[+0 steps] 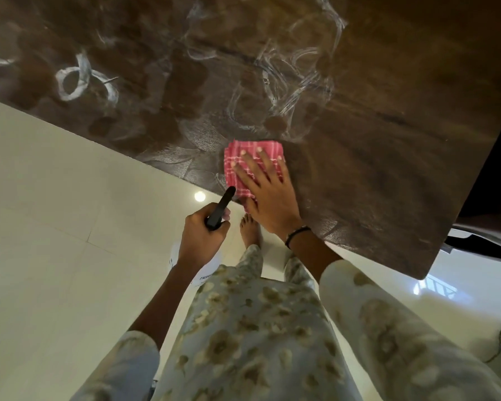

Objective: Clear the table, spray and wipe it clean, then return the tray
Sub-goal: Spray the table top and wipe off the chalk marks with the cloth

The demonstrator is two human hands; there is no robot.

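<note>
A dark brown wooden table [388,96] fills the upper part of the view, covered with whitish ring marks and wet smears. A folded red-and-white checked cloth [237,157] lies near its front edge. My right hand [266,195] presses flat on the cloth, fingers spread. My left hand [200,238] hangs just off the table edge, shut on a spray bottle [219,211] with a black trigger head; its white body shows below the hand. No tray is in view.
A cream tiled floor [55,227] lies below the table's edge on the left. My bare foot [249,230] stands by the table. A dark object with a white rim [475,241] sits past the table's right corner.
</note>
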